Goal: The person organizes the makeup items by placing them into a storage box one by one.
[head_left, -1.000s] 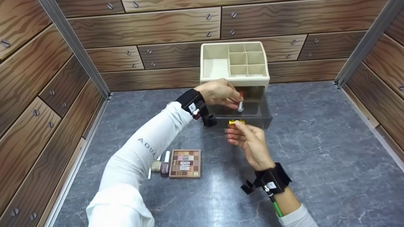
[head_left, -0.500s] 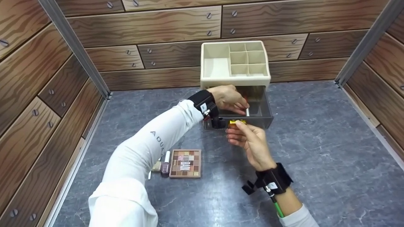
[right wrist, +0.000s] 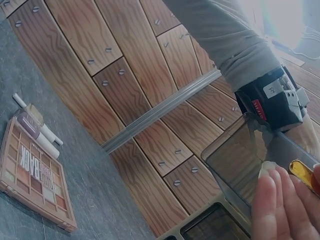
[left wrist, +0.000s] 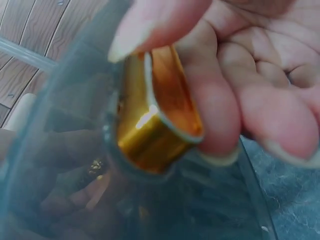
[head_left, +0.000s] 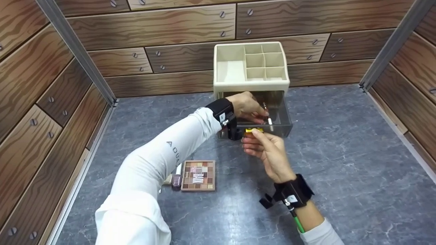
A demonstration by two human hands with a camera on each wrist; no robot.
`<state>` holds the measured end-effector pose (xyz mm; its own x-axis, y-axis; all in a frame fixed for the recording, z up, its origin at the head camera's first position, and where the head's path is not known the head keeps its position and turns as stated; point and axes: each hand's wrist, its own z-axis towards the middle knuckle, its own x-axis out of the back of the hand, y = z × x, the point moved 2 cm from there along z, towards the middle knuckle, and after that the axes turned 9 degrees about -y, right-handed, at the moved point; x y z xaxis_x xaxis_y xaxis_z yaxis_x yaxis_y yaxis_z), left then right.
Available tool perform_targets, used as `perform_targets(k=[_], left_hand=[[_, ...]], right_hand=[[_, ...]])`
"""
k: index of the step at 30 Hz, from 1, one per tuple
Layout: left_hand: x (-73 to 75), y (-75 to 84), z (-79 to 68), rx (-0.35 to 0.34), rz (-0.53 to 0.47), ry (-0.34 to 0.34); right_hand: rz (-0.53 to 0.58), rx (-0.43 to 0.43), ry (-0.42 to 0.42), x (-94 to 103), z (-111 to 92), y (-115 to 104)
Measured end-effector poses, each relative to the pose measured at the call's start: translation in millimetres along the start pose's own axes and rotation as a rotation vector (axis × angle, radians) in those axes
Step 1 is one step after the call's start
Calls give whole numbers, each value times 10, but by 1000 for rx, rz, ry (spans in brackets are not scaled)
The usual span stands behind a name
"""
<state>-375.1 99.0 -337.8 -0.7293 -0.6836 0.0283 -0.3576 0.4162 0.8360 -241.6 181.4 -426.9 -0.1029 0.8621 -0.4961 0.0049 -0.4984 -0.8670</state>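
Note:
My left hand [head_left: 246, 106] reaches into the open smoky clear drawer [head_left: 281, 130] of a cream makeup organizer [head_left: 250, 83]. Its fingertips pinch a slim stick [head_left: 270, 121] with a pale end and a dark patterned part, tilted low inside the drawer. On the drawer front, my right hand [head_left: 273, 154] pinches the gold loop handle [head_left: 253, 130], thumb on top and fingers below. The left wrist view shows this handle [left wrist: 142, 142] up close, with the left hand blurred behind the clear plastic. In the right wrist view, the right fingers [right wrist: 280, 207] are beside the drawer front.
An eyeshadow palette [head_left: 198, 176] lies on the grey marbled tabletop [head_left: 340, 153] in front of the organizer. Beside it are a purple nail polish bottle [head_left: 176, 180] and other small items partly behind the left sleeve [head_left: 156, 163]. Wood-patterned walls [head_left: 184, 30] enclose the back and sides.
My left hand has moved right and down, deeper into the drawer, with the stick, which now leans at a different angle. The right hand stays on the handle.

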Motion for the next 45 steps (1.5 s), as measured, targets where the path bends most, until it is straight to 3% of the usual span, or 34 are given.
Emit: perform_targets(k=[11,18,23,28,34,40,45], left_hand=[[58,38,-163,-56,-39,-22],[118,106,-490,-128,-30,-41],[295,24,-767,-201,-83,-68],[591,-166,-1046,-257,-112,-77],[975,-479,-1432,-290,-120,-2],[1255,-931,-1750,-284,-146,76],[1427,-1363,-1939,-228,-105,173]], right_hand=[[-11,3,-6,-30,29,-1],[-9,12,-6,-3,28,-6],[-22,17,-14,10,27,0],[-18,20,-9,17,22,9],[-21,22,-27,16,24,8],[-28,34,-19,27,18,4],[-26,28,-13,27,17,6]])
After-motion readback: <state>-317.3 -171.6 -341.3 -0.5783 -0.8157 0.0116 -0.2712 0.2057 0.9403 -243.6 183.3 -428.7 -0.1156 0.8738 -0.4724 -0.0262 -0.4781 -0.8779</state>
